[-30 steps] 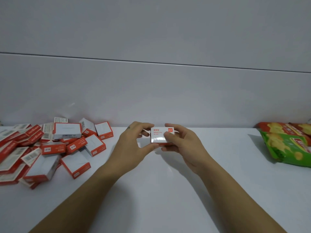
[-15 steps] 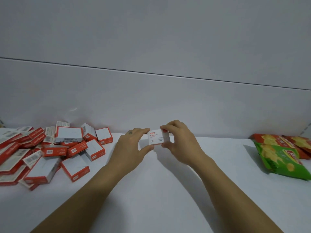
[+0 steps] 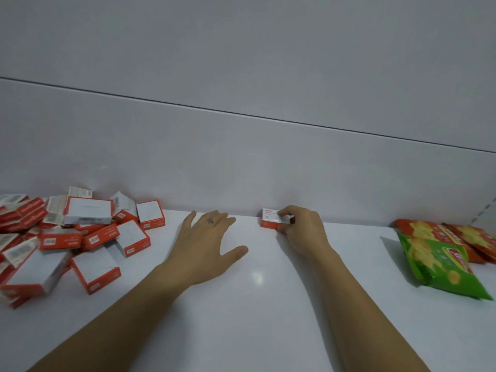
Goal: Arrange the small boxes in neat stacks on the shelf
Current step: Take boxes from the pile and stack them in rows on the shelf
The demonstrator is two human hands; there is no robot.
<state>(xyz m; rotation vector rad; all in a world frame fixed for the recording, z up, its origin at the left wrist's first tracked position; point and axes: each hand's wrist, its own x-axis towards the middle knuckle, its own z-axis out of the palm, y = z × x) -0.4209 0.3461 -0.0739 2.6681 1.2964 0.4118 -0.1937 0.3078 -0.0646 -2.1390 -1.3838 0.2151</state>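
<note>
- The grip of our right hand (image 3: pixel 300 234) held a small box (image 3: pixel 270 223) on the shelf (image 3: pixel 255 318), by the back wall (image 3: pixel 241 170).
- Our left hand (image 3: pixel 206 245) spread wide, holding nothing, near the box pile (image 3: pixel 80 237).

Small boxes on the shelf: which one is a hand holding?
The lone box by the back wall, gripped by the right hand. The rest lie in a loose pile at left, untouched by the open left hand.
</note>
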